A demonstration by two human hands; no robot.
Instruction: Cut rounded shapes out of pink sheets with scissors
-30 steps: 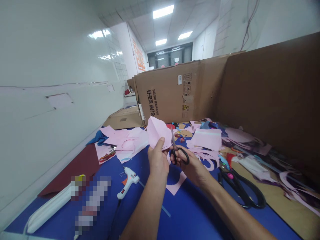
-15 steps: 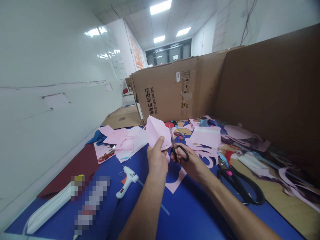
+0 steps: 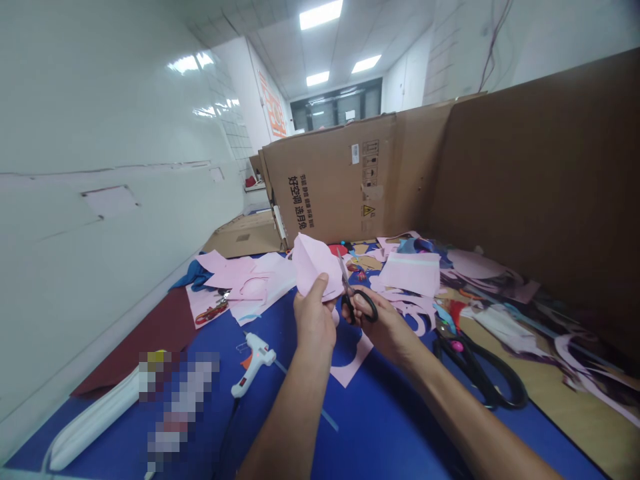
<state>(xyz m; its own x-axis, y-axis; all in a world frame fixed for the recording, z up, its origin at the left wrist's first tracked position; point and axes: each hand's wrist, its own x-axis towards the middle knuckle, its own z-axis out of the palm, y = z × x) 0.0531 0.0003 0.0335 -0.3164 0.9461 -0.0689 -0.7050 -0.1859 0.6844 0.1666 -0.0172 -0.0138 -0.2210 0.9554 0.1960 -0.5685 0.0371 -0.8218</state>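
The left hand point(image 3: 316, 317) pinches the creased pink sheet point(image 3: 311, 261) in a narrow grip, thumb point(image 3: 320, 284) on its front, above the bench point(image 3: 380, 427). The right hand point(image 3: 386, 323) grips the black-handled scissors point(image 3: 349, 291), blades upward beside the sheet's right edge; both forearms point(image 3: 293, 407) reach forward.

You have even, cool light overhead, from three bright ceiling panels point(image 3: 321, 15) whose faces are burnt out to white. They throw hard glare onto the glossy wall point(image 3: 190, 64) at your left. The right-hand cardboard panel point(image 3: 540, 173) sits in deep brown shade, and a soft shadow darkens the blue tabletop point(image 3: 395, 413) beside your right forearm point(image 3: 450, 393). Your hands point(image 3: 316, 320) look reasonably sharp — the far windows point(image 3: 340, 107) are hazy. Wide-angle stretch pulls things long toward your edges, and coarse pixel blocks point(image 3: 185, 407) hide detail at lower left.
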